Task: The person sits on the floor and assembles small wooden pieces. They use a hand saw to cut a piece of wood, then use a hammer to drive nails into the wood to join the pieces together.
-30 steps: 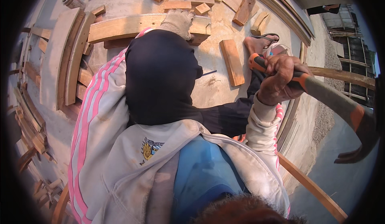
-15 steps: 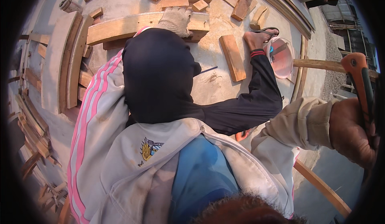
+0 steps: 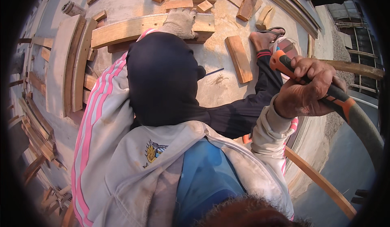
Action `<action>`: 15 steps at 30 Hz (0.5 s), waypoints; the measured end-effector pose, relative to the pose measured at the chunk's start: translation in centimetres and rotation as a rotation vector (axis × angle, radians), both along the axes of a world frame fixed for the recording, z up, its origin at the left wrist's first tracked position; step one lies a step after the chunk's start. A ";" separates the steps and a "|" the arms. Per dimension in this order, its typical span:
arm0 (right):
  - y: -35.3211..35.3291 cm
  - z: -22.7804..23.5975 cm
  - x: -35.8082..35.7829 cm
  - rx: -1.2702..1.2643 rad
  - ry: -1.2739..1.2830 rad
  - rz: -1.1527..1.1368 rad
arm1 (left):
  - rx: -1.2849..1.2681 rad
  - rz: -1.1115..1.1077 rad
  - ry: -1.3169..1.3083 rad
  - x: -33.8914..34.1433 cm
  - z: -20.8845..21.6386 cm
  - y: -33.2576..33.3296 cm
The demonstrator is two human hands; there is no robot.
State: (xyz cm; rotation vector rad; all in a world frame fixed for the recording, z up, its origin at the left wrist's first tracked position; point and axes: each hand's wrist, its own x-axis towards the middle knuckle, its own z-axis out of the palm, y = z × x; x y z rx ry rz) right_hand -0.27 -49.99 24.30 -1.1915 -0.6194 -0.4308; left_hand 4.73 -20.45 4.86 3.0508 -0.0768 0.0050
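My left hand, in a knitted work glove, grips a thick wooden beam from above near its right end. The fingertips are hard to see from here. At the right, my bare right hand is raised and closed round the orange-and-black grip of a long-handled tool. Its orange butt points up and left, while the grey-black shaft runs down to the right rim. The tool's head is out of view. Beyond my knee, a thin dark blue stick lies on the floor.
A loose wood block lies right of the beam. Smaller offcuts are scattered behind it. Stacked boards stand at the left, with a can beyond. My sandalled foot is beside a pinkish bucket, partly hidden by the tool.
My right hand has swung left and upward from the right edge with the tool, which now tilts over the bucket. My left hand stays on the beam.
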 end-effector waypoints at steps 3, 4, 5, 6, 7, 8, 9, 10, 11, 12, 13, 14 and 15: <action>-3.6 -11.8 -0.8 -0.683 0.188 -0.150 | -0.067 -0.042 -0.036 1.5 -0.1 -1.7; -4.2 -16.0 -1.3 -1.072 0.174 -0.213 | -0.071 -0.046 -0.044 1.1 -0.3 -1.5; -6.5 -18.9 -1.1 -1.350 0.388 0.000 | -0.054 -0.058 -0.029 0.7 -0.6 -1.8; -5.9 -17.7 -1.9 -1.250 0.351 0.004 | -0.013 -0.033 -0.023 0.3 -0.4 -0.7; -6.1 -15.8 -3.7 -1.159 0.356 -0.027 | 0.009 -0.055 -0.005 0.4 -0.4 -1.1; -5.4 -14.2 -3.4 -1.079 0.514 -0.016 | 0.010 -0.003 0.017 1.3 -0.1 -0.9; -5.7 -14.0 -3.5 -1.013 0.685 0.015 | -0.033 -0.017 0.106 1.6 0.2 -1.1; -6.2 -14.1 -3.6 -0.907 0.855 0.037 | -0.030 -0.025 0.055 1.6 -0.2 -1.2; -5.8 -13.6 -3.7 -0.780 0.964 0.055 | -0.009 -0.037 0.007 1.4 -0.1 -1.0; -5.5 -14.4 -2.7 -0.777 0.821 0.002 | 0.019 -0.013 0.034 1.5 0.2 -0.7; -5.1 -15.4 -1.3 -0.767 0.697 -0.069 | 0.050 -0.007 0.068 1.6 0.8 -0.4; -5.2 -17.4 0.5 -0.773 0.765 -0.044 | 0.081 -0.009 0.106 1.7 1.0 -0.4; -6.1 -19.5 1.9 -0.793 0.850 -0.049 | 0.033 -0.070 0.059 2.3 0.3 -1.1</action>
